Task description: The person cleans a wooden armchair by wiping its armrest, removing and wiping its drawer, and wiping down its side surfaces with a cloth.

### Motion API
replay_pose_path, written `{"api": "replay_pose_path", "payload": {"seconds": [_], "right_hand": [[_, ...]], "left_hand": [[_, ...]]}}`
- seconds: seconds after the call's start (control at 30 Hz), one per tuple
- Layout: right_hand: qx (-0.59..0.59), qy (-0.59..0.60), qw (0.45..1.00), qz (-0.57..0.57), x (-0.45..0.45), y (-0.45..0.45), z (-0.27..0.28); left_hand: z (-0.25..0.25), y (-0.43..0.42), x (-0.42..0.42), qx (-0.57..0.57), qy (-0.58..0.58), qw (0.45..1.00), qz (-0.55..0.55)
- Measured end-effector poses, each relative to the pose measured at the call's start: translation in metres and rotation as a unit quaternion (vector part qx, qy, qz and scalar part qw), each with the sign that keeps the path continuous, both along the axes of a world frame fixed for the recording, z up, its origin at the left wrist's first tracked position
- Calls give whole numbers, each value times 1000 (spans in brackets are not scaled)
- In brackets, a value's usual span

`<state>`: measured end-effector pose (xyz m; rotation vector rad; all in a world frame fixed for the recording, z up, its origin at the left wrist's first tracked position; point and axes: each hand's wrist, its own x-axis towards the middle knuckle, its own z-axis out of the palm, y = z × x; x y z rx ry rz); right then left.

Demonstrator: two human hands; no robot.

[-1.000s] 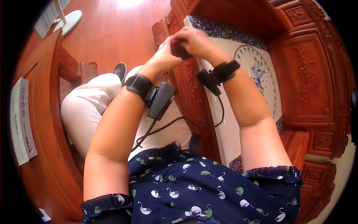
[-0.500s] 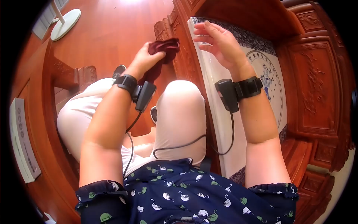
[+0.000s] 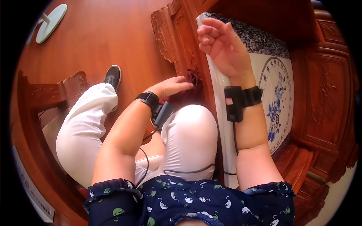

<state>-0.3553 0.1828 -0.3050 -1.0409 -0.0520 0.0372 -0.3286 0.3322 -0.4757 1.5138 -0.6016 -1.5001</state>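
Left grip [image 3: 172,86] touching maroon cloth [image 3: 196,80], right grip [image 3: 228,49] raised, loosely curled

A crumpled maroon cloth [image 3: 196,80] is beside carved wood [image 3: 184,39].

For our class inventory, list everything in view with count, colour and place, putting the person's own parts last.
Cloth: one, dark red, at the left hand's fingers, by the bench front
Carved wooden bench: one, reddish-brown, right side
Seat cover: one, white with blue floral pattern, on the bench
Carved wooden furniture: reddish-brown, left edge, type unclear
Round stand base: one, white, upper left
Printed box: one, pale, lower left
Floor: one, orange-brown, upper left and centre
Shoe: one, dark, left of centre
Trousers: one pair, white, centre
Swan-print top: one, navy, bottom
Wrist devices: two, black, one per wrist
Cable: count unclear, black, across the lap
Hands: two, bare; left by the cloth, right raised over the bench
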Motion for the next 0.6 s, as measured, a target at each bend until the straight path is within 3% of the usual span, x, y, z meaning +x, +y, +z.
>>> {"api": "replay_pose_path", "payload": {"seconds": [0.03, 0.2, 0.27, 0.37, 0.53, 0.6], "right_hand": [[-15, 0, 1000, 12, 0, 0, 1], [-57, 3, 998, 34, 2, 1, 1], [-54, 6, 998, 40, 3, 1, 0], [-55, 11, 997, 49, 4, 2, 2], [-50, -14, 993, 105, 2, -13, -5], [-7, -13, 992, 125, 4, -14, -4]], "left_hand": [[-11, -5, -9, -80, -44, 996, 22], [-4, -26, -22, -36, -64, 994, 84], [-3, -27, -28, -66, -179, 960, 203], [1, -32, -16, -73, -153, 975, 143], [-34, -23, -11, -37, -133, 974, 178], [-30, -15, -6, -72, -21, 981, 180]]}}
